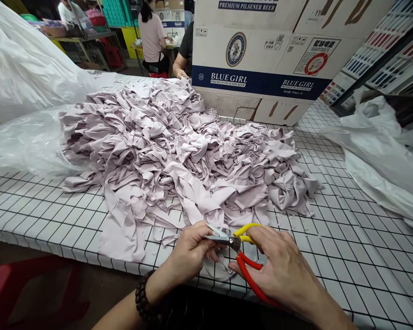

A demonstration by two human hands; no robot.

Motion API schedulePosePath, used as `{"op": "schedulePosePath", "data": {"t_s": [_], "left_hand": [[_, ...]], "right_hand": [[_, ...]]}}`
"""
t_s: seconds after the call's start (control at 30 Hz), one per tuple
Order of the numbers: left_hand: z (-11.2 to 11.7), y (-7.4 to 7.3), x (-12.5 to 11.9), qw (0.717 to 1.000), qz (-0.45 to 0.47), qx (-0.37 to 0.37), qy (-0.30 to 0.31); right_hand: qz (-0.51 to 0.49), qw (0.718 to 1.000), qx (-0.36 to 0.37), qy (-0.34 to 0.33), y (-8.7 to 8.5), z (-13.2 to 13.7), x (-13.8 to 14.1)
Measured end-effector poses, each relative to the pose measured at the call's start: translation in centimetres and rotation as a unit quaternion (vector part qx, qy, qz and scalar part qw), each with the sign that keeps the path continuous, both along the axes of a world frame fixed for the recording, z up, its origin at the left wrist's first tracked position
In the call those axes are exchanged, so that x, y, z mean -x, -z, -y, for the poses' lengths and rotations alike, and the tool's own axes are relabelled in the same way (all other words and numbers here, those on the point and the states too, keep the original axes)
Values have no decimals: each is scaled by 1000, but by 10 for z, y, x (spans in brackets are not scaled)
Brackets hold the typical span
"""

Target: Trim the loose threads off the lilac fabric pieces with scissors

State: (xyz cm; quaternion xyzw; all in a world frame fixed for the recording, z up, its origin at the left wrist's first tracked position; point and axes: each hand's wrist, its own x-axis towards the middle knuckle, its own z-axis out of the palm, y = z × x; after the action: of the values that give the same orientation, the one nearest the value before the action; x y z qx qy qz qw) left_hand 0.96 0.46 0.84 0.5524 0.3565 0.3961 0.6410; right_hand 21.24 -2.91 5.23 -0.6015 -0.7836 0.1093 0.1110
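Note:
In my right hand [278, 261] is a pair of scissors [236, 243] with one yellow and one red handle. Their blades point left and stand a little apart, right at the fingertips of my left hand [189, 247]. That hand, with a dark bead bracelet on its wrist, is closed in a pinch on a pale lilac fabric strip [223, 273], whose thin loop hangs below the fingers. Just beyond both hands spreads a large tangled pile of pale lilac fabric pieces [151, 133]. The pinched part of the strip is mostly hidden by my fingers.
Large beer cartons [254, 59] stand behind the pile on the checked tablecloth [344, 220]. Clear plastic [34, 142] lies at the left, a white plastic bag [382, 151] at the right. A red stool [24, 288] is below left. Other people sit at the back.

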Motion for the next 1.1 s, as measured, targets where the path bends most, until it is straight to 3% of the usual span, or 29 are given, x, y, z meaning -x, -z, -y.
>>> {"op": "schedulePosePath", "data": {"t_s": [0.57, 1.1], "left_hand": [[2, -4, 0, 1000, 16, 23, 8], [3, -2, 1, 999, 23, 46, 9]], "right_hand": [[-3, 999, 50, -9, -5, -1, 0], [-9, 999, -12, -38, 8, -3, -4]]}}
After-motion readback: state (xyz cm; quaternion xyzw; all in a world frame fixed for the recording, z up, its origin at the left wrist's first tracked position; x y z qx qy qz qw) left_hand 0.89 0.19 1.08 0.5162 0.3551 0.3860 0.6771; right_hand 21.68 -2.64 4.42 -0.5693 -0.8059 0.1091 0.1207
